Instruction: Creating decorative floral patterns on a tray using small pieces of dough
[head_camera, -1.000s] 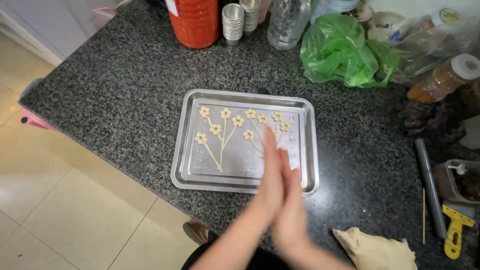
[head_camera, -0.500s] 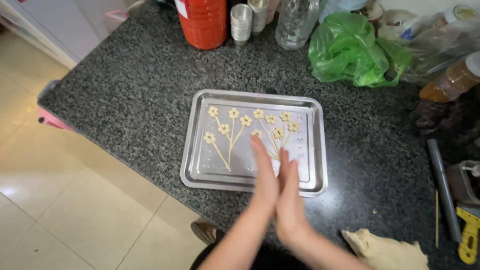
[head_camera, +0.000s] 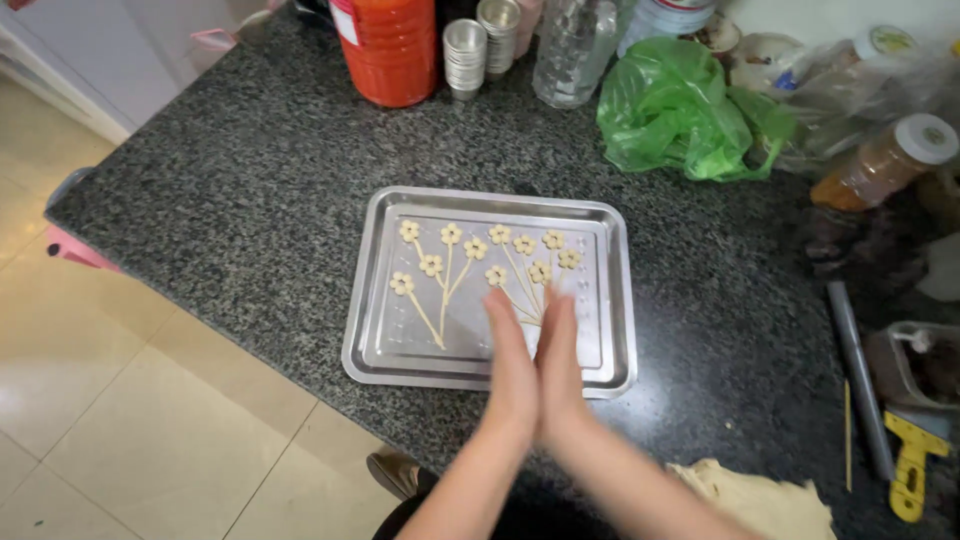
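Observation:
A shiny metal baking tray (head_camera: 620, 300) lies on the dark speckled granite counter (head_camera: 250, 210). On it sit several small dough flowers (head_camera: 450, 235) with thin dough stems, laid out as two branching sprigs. My left hand (head_camera: 512, 375) and my right hand (head_camera: 560, 365) are pressed palm to palm above the tray's near right part, fingers straight and blurred. Whether anything lies between the palms is hidden. A lump of pale dough (head_camera: 760, 495) rests on the counter near my right forearm.
At the back stand an orange container (head_camera: 385, 50), stacked metal cups (head_camera: 465, 50), a clear bottle (head_camera: 570, 45), a green plastic bag (head_camera: 680, 110) and a brown jar (head_camera: 880, 165). A grey rolling pin (head_camera: 855, 370) and a yellow-handled scraper (head_camera: 910, 470) lie right. The tiled floor is left.
My pressed hands have slid against each other and stay over the tray's near right part. The camera has shifted, so the tray sits more to the middle of the view.

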